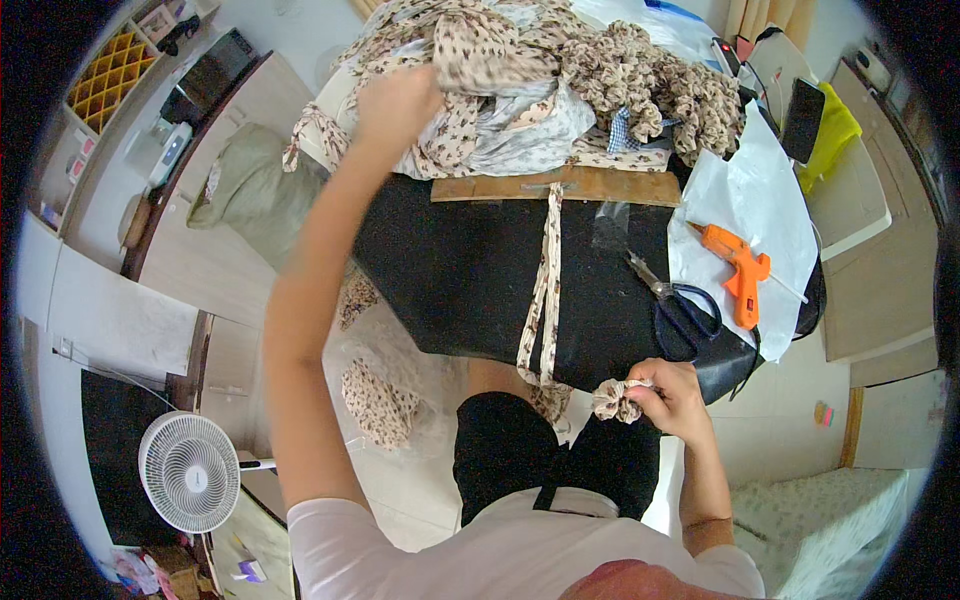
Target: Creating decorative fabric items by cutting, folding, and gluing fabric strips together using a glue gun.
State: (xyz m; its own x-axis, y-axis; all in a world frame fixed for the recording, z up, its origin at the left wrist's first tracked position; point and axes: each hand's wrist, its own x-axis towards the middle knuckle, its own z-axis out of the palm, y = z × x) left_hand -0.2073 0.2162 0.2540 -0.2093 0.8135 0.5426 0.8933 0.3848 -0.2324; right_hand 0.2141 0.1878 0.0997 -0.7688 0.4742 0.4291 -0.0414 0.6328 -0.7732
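Observation:
My left hand [400, 105] is stretched out to the far left of the black table [440, 270]. Its fingers are closed on a beige cloth with dark print [480, 55], at the heap of similar fabric; the hand is slightly smeared. Close to my lap, at the table's near edge, my right hand [670, 395] pinches a gathered beige scrunchie [612, 400] between thumb and fingers. A narrow printed fabric strip [550, 270] hangs in a loop from a wooden board [640, 188] and over the near edge. Dark-handled scissors [685, 310] lie beyond my right hand.
An orange glue gun [740, 270] rests on a white sheet [700, 220] at the right. Several finished-looking scrunchies [680, 90] are heaped at the back right, near a phone [803, 120]. Bagged printed fabric [380, 405] and a white fan [190, 470] stand at the left.

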